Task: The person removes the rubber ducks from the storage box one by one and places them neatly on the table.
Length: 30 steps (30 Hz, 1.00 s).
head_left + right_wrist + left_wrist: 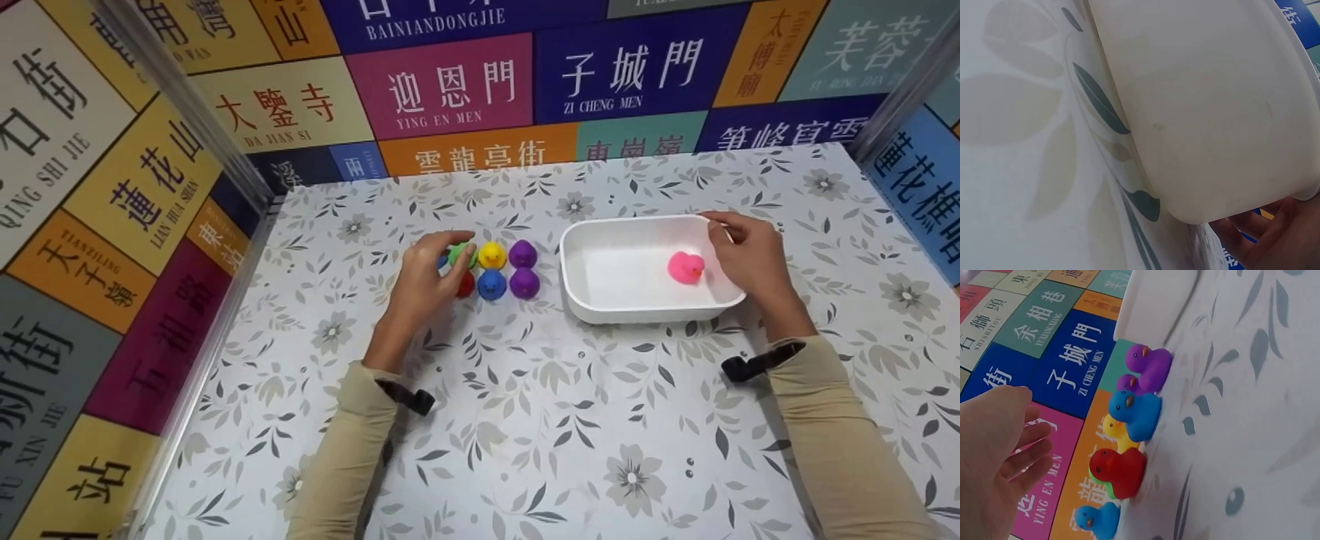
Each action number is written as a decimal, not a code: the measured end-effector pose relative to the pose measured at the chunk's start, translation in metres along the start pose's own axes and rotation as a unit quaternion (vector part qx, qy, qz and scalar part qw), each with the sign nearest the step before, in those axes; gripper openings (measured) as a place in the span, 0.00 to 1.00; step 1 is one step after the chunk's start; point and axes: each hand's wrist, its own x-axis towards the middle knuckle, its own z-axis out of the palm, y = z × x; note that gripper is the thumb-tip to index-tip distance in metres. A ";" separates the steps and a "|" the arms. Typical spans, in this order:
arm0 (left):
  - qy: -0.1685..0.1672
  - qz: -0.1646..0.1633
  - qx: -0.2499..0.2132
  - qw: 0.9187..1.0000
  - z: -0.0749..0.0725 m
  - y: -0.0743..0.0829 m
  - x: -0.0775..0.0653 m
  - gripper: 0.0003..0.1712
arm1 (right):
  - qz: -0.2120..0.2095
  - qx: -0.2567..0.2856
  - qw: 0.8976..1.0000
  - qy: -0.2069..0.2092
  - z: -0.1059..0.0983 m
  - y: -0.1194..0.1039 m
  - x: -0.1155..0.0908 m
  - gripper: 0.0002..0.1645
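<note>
My left hand (pixel 426 276) hovers over the left end of a small group of rubber ducks, its fingers bent loosely and holding nothing. Beneath or beside it are a green duck (pixel 463 256), a red duck (pixel 1120 472) and a small blue duck (pixel 1098 521), partly hidden from the head view. A yellow duck (pixel 492 256), another blue duck (pixel 492 285) and two purple ducks (pixel 524 283) stand to its right. With thumb and fingers, my right hand (pixel 756 255) grips the right rim of a white plastic box (pixel 652 315). One pink duck (pixel 685 268) sits inside, near that hand.
A white tablecloth (pixel 525 420) with grey flowers and leaves covers the table. Panels with coloured lettered blocks (pixel 450 82) rise behind and at both sides. Each wrist wears a small black camera (pixel 409 396).
</note>
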 end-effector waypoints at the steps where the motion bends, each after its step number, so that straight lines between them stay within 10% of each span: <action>1: 0.004 0.005 0.001 1.000 0.001 0.001 0.001 0.20 | -0.001 0.000 1.000 0.000 0.000 0.000 0.000 0.24; 15: 0.015 0.064 0.003 0.998 0.034 0.031 0.020 0.16 | -0.003 -0.006 1.000 0.004 0.000 0.000 -0.001 0.25; 30: -0.093 0.086 -0.005 0.992 0.107 0.090 0.037 0.17 | 0.001 -0.001 1.000 0.004 -0.001 -0.001 -0.003 0.25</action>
